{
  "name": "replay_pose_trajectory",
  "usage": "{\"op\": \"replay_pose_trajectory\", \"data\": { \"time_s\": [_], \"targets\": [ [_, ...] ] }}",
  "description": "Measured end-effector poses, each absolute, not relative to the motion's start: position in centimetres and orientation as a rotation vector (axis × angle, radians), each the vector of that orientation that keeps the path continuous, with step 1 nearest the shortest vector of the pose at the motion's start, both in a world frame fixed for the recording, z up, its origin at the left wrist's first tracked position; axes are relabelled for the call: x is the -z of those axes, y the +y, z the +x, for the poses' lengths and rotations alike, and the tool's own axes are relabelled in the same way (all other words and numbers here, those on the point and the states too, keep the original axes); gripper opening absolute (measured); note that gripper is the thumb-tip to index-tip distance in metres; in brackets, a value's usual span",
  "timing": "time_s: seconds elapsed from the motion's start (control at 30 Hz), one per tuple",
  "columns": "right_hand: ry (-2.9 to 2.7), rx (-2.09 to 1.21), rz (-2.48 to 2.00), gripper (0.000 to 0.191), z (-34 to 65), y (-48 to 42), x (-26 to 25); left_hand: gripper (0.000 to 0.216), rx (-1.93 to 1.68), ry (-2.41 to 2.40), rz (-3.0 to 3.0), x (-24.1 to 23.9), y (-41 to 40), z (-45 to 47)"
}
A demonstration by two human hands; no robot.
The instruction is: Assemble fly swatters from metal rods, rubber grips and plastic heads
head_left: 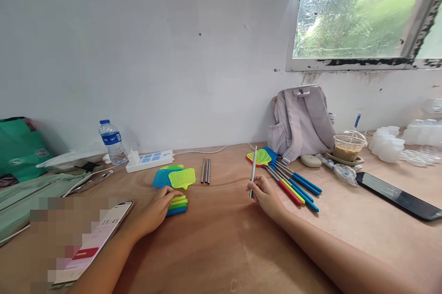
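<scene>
My right hand (264, 194) pinches the lower end of a thin metal rod (253, 168) and holds it nearly upright above the wooden table (221, 248). Just right of it lie several assembled fly swatters (290, 179) with blue, red and yellow handles. My left hand (155, 208) rests on a small stack of green, yellow and blue plastic handle pieces (178, 205), fingers curled over them. Behind that stack lie loose swatter heads (176, 177) in blue and yellow-green. Three bare metal rods (206, 171) lie side by side between my hands, further back.
A phone (98, 236) showing a timer lies at the left front. A power strip (149, 160) and water bottle (112, 142) stand by the wall. A backpack (301, 121), an iced drink cup (348, 146), a dark tablet (397, 195) and white containers (388, 146) sit at the right.
</scene>
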State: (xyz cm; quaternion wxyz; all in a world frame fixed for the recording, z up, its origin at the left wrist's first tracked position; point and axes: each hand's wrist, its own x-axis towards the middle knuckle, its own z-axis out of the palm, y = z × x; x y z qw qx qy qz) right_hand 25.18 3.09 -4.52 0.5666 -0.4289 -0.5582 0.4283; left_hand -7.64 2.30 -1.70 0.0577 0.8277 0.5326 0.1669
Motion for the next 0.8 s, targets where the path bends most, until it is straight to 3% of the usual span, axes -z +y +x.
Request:
{"op": "replay_pose_trajectory", "data": {
  "time_s": [0.33, 0.57, 0.8],
  "targets": [
    [-1.315, -1.023, -1.015, 0.024, 25.1, 2.9, 4.5, 0.041, -0.536, 1.644, 2.676, 1.6, 2.5, -7.5],
    [-1.281, -1.066, -0.917, 0.023, 25.0, 2.8, 4.2, 0.035, -0.789, 1.640, 2.640, 0.9, 2.1, -6.7],
    [-1.133, -1.227, -0.719, 0.022, 23.3, 1.0, 3.1, 0.039, -1.084, 1.469, 2.295, 1.6, -0.3, -0.2]
  ]
}}
